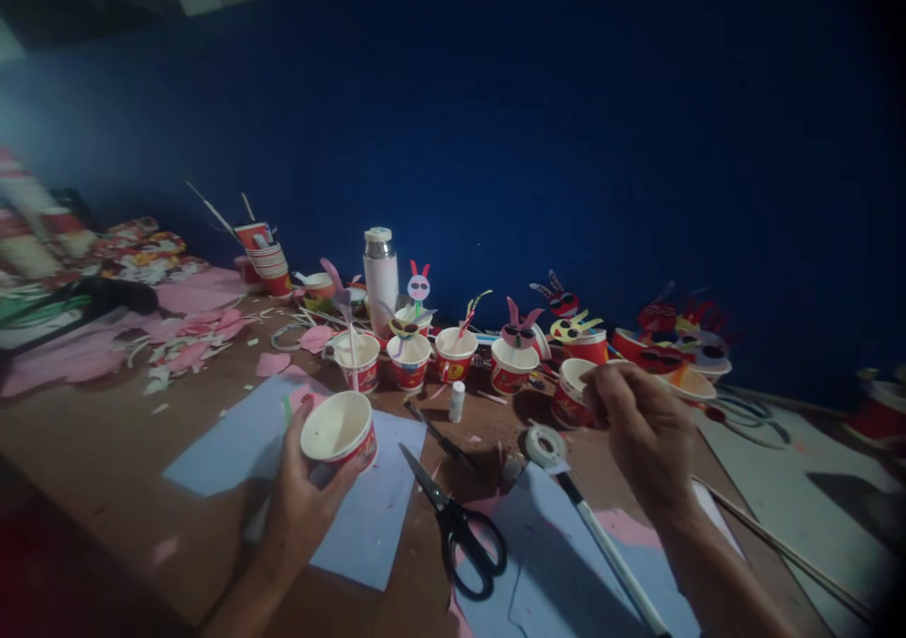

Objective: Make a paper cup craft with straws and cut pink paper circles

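Along the far edge of the wooden table [85, 449], a row of red-printed paper cups [409, 362] is lined up, many topped with cut-paper faces in sunglasses, and a steel-capped white flask [380, 279] is stood among them. A stack of red cups [269, 265] is placed further left, and pink paper scraps [191, 341] are scattered near it. Nearer, sheets of pale blue paper [372, 506] are laid flat. Black-handled scissors [457, 525] are left between the hands, with a roll of tape [545, 446] and a small white bottle [457, 401] just beyond. A white-rimmed paper cup [338, 430] is gripped and tilted in the left hand [308, 496], above the blue paper. The right hand [641, 421] is closed to a narrow pinch on a thin item, too dark to be named, just beside another cup [572, 393]
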The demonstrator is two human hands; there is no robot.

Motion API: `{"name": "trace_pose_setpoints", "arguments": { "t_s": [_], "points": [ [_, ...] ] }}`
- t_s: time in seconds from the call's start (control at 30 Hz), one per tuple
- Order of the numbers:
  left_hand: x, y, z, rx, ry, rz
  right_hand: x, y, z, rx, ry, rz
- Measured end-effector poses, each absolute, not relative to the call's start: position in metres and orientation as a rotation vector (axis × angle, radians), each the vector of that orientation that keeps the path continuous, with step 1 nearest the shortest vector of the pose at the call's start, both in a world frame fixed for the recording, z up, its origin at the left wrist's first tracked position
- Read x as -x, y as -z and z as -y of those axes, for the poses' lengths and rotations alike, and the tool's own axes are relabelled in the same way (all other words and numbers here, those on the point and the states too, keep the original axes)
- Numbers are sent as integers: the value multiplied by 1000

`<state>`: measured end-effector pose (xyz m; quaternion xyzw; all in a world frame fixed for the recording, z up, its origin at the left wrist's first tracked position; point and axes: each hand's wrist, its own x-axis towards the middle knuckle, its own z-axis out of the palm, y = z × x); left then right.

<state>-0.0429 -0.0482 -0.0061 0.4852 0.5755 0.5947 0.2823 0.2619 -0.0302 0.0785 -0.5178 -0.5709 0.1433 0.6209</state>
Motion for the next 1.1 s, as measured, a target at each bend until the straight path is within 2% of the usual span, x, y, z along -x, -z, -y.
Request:
{"name": "trace_pose_setpoints", "arguments": {
  "t_s": [0.2,0.4,0.7,0.9,1.1],
  "points": [
    [62,-17,58,-1202,-1703,-1567,-253,-66,30,1314,-429,1786],
    [52,-15,66,-1393,-1429,-1724,-246,-57,25,1338,-538,2045],
    [37,2,59,-1707,-1170,-1632,-244,-54,23,1356,-646,2154],
    [67,-15,57,-1720,-1187,-1364,-245,-49,18,1368,-725,2145],
    [94,-45,18,-1520,-1297,-1642,-242,-33,14,1386,-761,2161]
  ]
}}
